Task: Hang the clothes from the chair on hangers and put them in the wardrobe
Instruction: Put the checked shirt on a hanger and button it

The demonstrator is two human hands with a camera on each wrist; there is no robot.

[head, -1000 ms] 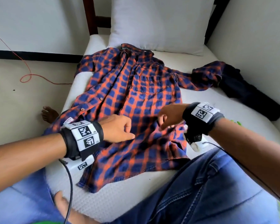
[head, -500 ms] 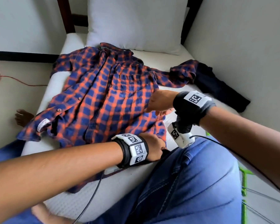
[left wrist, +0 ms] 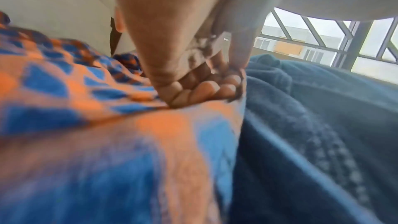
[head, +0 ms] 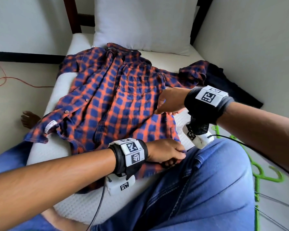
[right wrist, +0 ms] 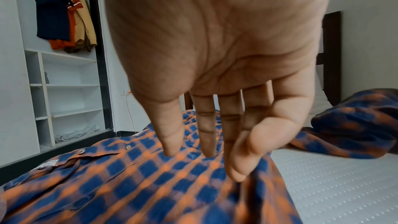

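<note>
From the head view, one checked shirt [head: 113, 104] is lying spread face-up on the bed [head: 83, 210], collar at the far end by one white pillow [head: 140, 24]. The left hand [head: 165, 152] is gripping the near hem, fingers curled tight on the cloth beside the person's knee. The right hand [head: 170, 100] is hovering at the shirt's right edge, fingers loose and apart. One dark garment [head: 230, 85] is lying at the far right, and one green hanger [head: 264, 174] is resting on the floor to the near right.

In the left wrist view, the left hand's fingers [left wrist: 204, 91] are bunching the shirt's hem against the jeans; the picture is blurred, so how much cloth is caught is hard to tell.

In the right wrist view, the right hand's fingers [right wrist: 206, 125] are pointing down, relaxed, tips seemingly just brushing the shirt, holding nothing. The wardrobe [right wrist: 64, 83] is standing at the far left, with about three garments already hanging.

Risk, as I judge it: pulling by one hem corner could drag the shirt askew and off the bed's left edge, where one front panel is already overhanging.
</note>
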